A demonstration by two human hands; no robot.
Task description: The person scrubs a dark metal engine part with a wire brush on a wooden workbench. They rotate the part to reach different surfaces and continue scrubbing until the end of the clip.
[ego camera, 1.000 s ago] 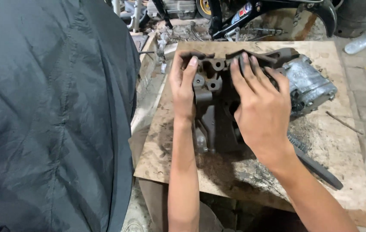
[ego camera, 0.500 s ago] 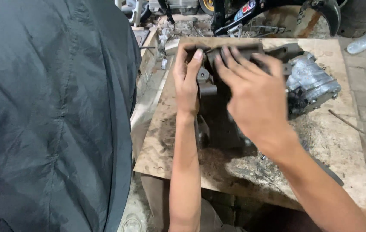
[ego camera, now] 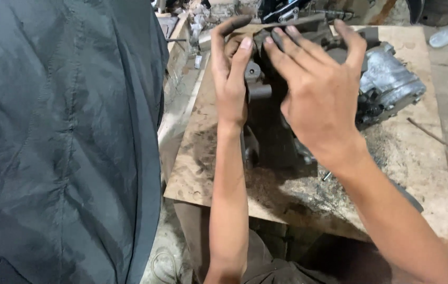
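Both hands [ego camera: 232, 84] lifted higher, engine casing [ego camera: 387, 84]

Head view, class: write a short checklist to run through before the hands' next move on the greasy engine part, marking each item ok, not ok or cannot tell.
1. Left hand touching the dark engine part: ok.
2. Right hand over the part, fingers spread: ok.
3. Firm grip under the right palm: cannot tell.
4. Part resting on the wooden board: ok.
5. Board clean of grime: not ok.
6. Silver housing in view: ok.
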